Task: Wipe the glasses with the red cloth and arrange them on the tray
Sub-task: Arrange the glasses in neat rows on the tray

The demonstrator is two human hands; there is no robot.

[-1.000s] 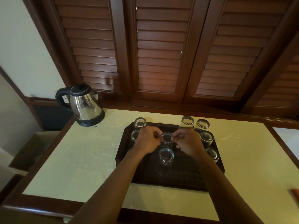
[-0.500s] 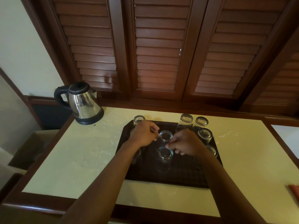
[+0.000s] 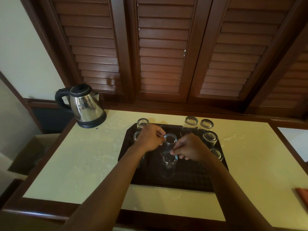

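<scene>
Left hand [image 3: 150, 139], fingers curled, pinched the rim of the far centre glass [image 3: 170, 139]; right hand [image 3: 190, 148] pinched the round rim of the near centre glass [image 3: 169, 161]. Both clear, inverted tumblers stood on the dark, textured, cut-cornered tray [image 3: 188, 179]. Red cloth [image 3: 302, 194] lay cut off at the cream counter's [image 3: 75, 160] right edge; left-side glasses sat partly hidden behind the left hand.

Ahead of you, a steel kettle [image 3: 85, 105] with black handle and lid, on its black base at the back left corner of a cream counter [image 3: 80, 157] edged in dark wood, louvered wooden shutters [image 3: 163, 52] behind, a cardboard box [image 3: 31, 152] lower left
</scene>
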